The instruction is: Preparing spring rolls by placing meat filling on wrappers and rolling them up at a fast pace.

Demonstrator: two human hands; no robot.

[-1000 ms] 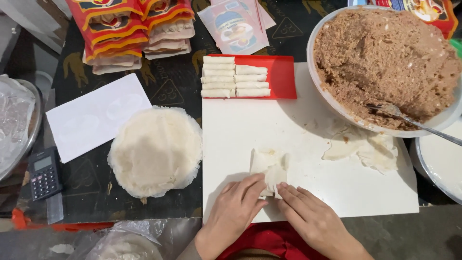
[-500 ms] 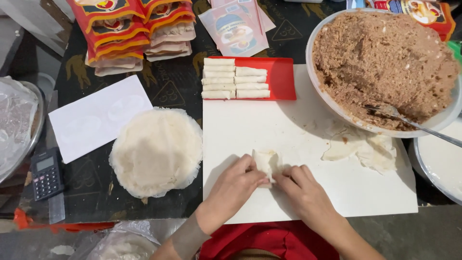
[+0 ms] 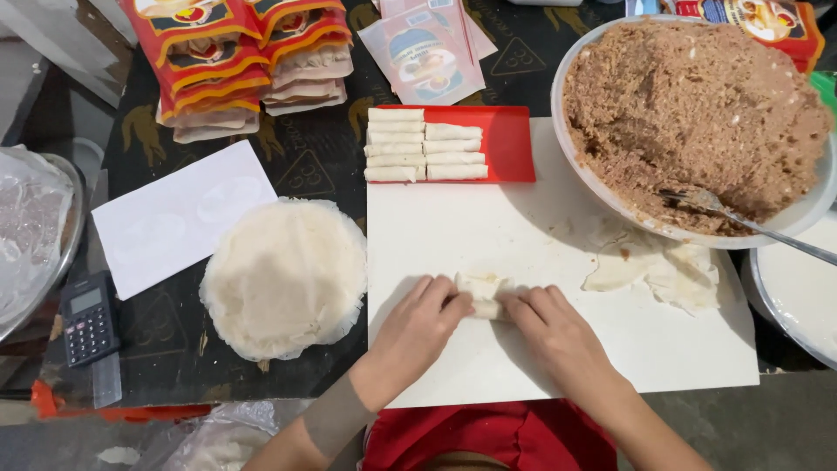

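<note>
Left hand [image 3: 417, 324] and right hand [image 3: 547, 324] pinch a half-rolled wrapper [image 3: 482, 293] between fingertips on the white board [image 3: 453, 227] (finished rolls [image 3: 425, 145] lie beyond)

Head camera looks straight down (close) at the white board [image 3: 488, 227].

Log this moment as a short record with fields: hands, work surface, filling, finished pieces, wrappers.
hands: left hand and right hand press on a small wrapper roll, one at each end
work surface: white cutting board
filling: large bowl of brown minced mix, spoon resting in it
finished pieces: rolls lined up on a red tray
wrappers: round stack left of the board; loose scraps on the board's right side
</note>
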